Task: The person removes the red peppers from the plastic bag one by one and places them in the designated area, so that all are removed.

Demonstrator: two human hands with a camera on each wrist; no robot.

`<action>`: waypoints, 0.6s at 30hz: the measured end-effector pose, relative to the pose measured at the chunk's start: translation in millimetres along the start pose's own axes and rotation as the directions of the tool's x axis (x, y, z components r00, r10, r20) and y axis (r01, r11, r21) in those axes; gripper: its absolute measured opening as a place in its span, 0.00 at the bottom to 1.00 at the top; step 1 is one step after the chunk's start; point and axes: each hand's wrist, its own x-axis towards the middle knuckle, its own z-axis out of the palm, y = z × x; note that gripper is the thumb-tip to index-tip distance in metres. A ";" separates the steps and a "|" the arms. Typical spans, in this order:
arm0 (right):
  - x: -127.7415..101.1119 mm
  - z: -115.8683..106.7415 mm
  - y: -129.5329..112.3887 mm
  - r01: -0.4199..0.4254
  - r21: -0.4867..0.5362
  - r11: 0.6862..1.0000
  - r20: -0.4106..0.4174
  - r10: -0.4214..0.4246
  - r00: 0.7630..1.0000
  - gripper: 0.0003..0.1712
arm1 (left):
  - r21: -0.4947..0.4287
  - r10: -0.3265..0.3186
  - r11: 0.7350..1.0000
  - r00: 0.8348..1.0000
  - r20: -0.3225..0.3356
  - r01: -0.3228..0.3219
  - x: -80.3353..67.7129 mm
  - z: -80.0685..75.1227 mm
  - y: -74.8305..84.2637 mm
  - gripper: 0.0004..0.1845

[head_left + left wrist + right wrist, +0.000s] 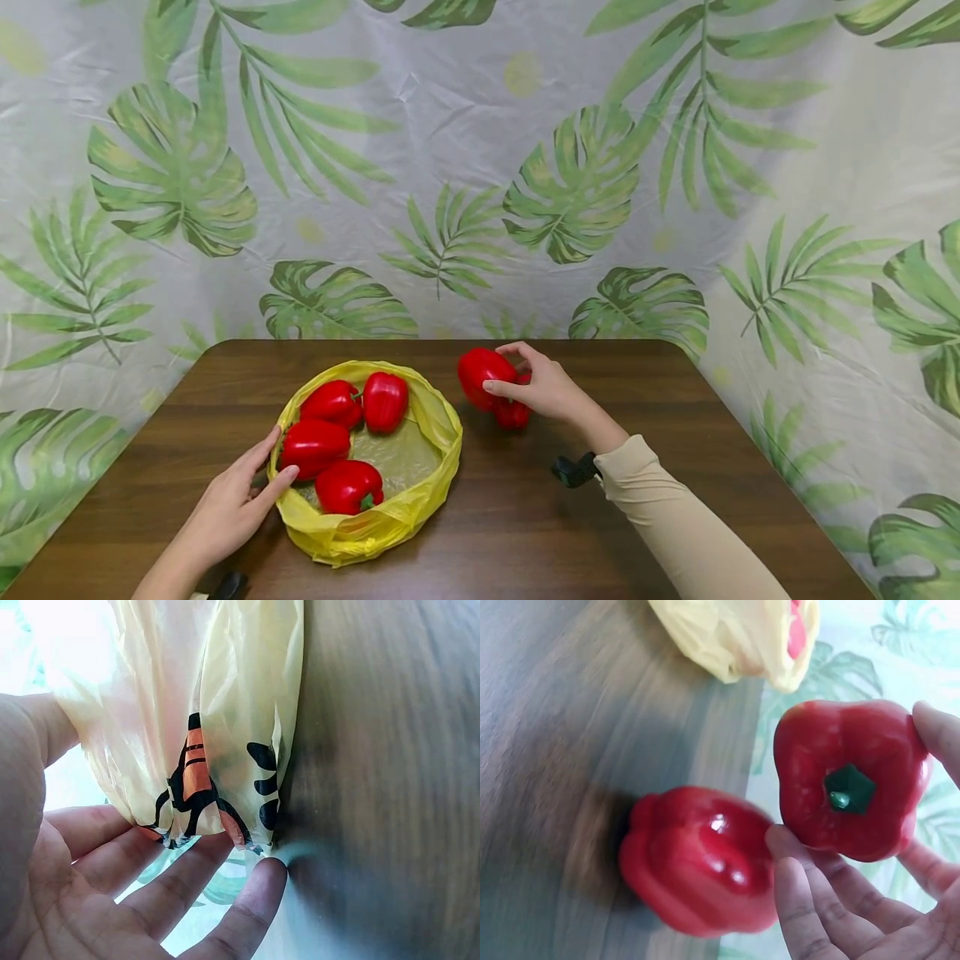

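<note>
Progress as I see it: 4 red peppers (315, 448) lie in the yellow bag (360, 543); 2 are outside. R hand (546, 388) grips the held pepper (480, 377) by its sides, right of the bag. The last pepper (697, 862) sits on the table (510, 533) just below — contact w/ the held one unclear, hand part-blocks it. L hand (231, 504) — fingers loosely extended — rests against the bag.

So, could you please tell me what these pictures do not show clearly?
Head: most of the loose pepper, hidden by the held pepper and right hand.
Head: the black device by the left hand, cut off by the bottom edge.
Left wrist: the whole print on the yellow bag, broken up by folds.
Right wrist: the peppers inside, hidden by the bag wall except a red patch.
</note>
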 end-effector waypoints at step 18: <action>-7.7 -20.7 16.6 -0.017 0.035 0.999 -0.059 0.019 0.998 0.38 | -0.008 -0.010 1.000 1.000 -0.023 0.010 -3.0 -2.5 2.6 0.42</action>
